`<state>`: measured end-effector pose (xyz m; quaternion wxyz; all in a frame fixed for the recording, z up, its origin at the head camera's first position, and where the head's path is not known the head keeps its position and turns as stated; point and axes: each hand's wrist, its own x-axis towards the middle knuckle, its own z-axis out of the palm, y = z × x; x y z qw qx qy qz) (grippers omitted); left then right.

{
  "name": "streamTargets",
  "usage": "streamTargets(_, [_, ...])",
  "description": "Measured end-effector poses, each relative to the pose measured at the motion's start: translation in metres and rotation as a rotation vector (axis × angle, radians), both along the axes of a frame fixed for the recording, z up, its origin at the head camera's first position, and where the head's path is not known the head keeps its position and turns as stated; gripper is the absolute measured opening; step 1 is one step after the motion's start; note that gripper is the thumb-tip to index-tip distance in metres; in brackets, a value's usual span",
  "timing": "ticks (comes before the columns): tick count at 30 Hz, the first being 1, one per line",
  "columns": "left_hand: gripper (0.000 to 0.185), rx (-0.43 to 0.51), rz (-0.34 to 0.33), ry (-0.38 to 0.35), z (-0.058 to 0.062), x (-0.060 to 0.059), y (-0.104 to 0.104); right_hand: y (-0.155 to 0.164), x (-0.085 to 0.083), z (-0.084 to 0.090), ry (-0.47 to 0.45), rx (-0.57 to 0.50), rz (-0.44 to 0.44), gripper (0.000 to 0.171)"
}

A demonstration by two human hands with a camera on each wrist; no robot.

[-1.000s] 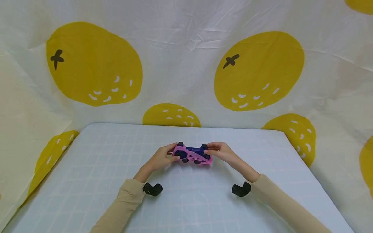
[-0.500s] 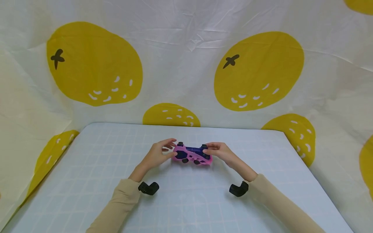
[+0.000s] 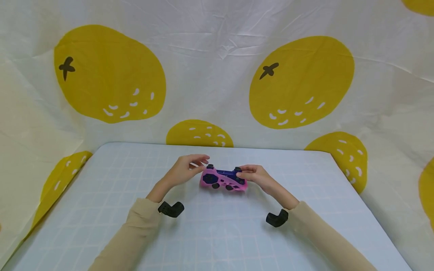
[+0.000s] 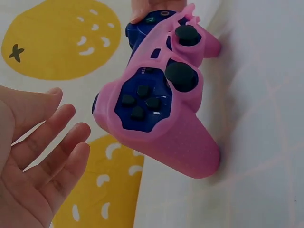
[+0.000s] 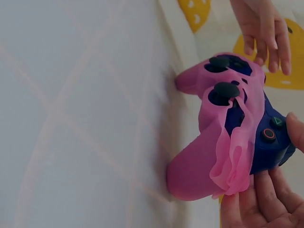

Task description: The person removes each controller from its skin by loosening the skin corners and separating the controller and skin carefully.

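Near the middle of the pale gridded table (image 3: 101, 226), toward its far edge: a dark blue game controller (image 3: 223, 178) in a pink silicone skin (image 4: 185, 142), both grips resting on the surface. Right hand (image 3: 254, 176) curled round the controller's right end, thumb on the face buttons, fingers behind. Skin peeled loose and bunched at that end, per the right wrist view. Left hand (image 3: 184, 169) just beside the left end, clear of it, fingers straight and spread, holding nothing. Behind and around the table: a cream cloth (image 3: 217, 56) printed with large yellow fruit.
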<state>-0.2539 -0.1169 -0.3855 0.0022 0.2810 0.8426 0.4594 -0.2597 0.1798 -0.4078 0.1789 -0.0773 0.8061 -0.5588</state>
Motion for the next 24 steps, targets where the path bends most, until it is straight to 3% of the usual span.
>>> streamTargets(8, [0.036, -0.049, -0.044, -0.048, 0.015, -0.004, 0.011, 0.002, -0.001, -0.001, -0.007, -0.001, 0.002, 0.049])
streamTargets(13, [0.037, -0.096, -0.085, -0.021, 0.022, -0.006, 0.019, 0.003, -0.001, 0.0, 0.023, 0.053, -0.02, 0.049])
streamTargets(24, [0.037, -0.15, -0.132, -0.041, 0.028, -0.01, 0.028, 0.002, 0.0, 0.002, 0.026, 0.08, -0.038, 0.051])
